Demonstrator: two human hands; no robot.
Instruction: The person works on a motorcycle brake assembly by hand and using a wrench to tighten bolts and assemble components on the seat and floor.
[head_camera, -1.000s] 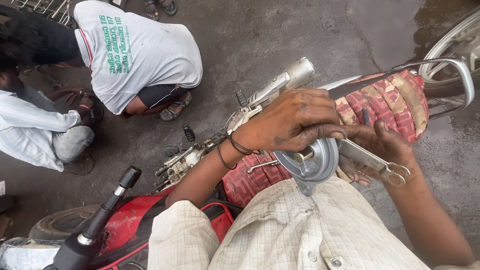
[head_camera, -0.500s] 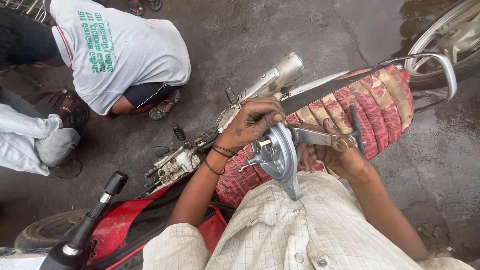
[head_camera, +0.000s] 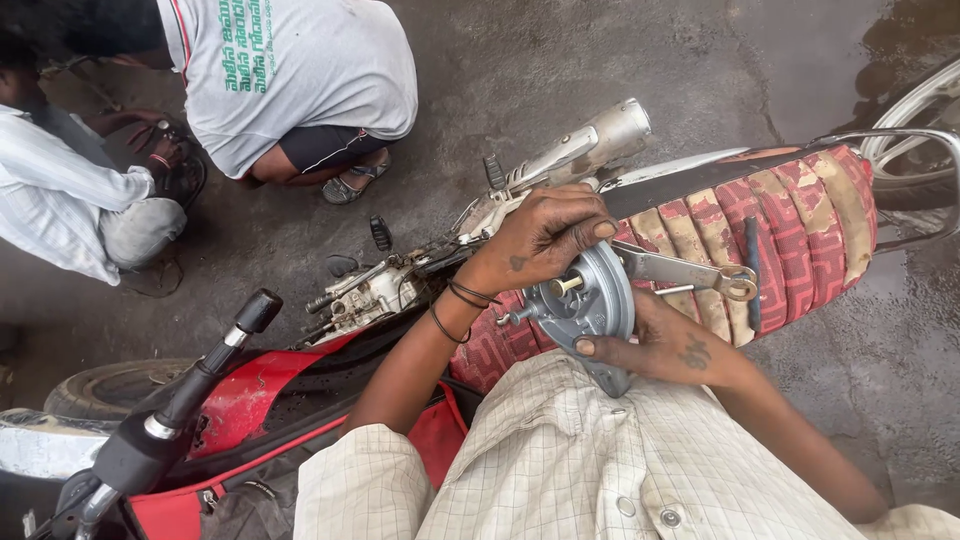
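I hold a round grey metal brake plate (head_camera: 588, 305) on edge over a motorcycle's red quilted seat (head_camera: 790, 225). My left hand (head_camera: 545, 238) grips its upper rim from above, fingers curled over the top. My right hand (head_camera: 655, 345) supports it from below, thumb on the lower face. A short brass-coloured shaft (head_camera: 566, 284) sticks out of the plate's centre. A flat metal lever arm (head_camera: 695, 270) runs from the plate to the right, ending in a small eye. Both hands are greasy.
The red motorcycle lies under me, with its handlebar grip (head_camera: 245, 320) at lower left, engine parts (head_camera: 375, 290) and a silver exhaust (head_camera: 590, 140). Two people crouch on the wet concrete at upper left: a grey shirt (head_camera: 290, 70) and a white sleeve (head_camera: 70, 185). A wheel rim (head_camera: 915, 110) shows at right.
The plate has been turned on edge so its inner face and shaft show. My right hand has shifted from the lever arm to under the plate. The view has tilted slightly.
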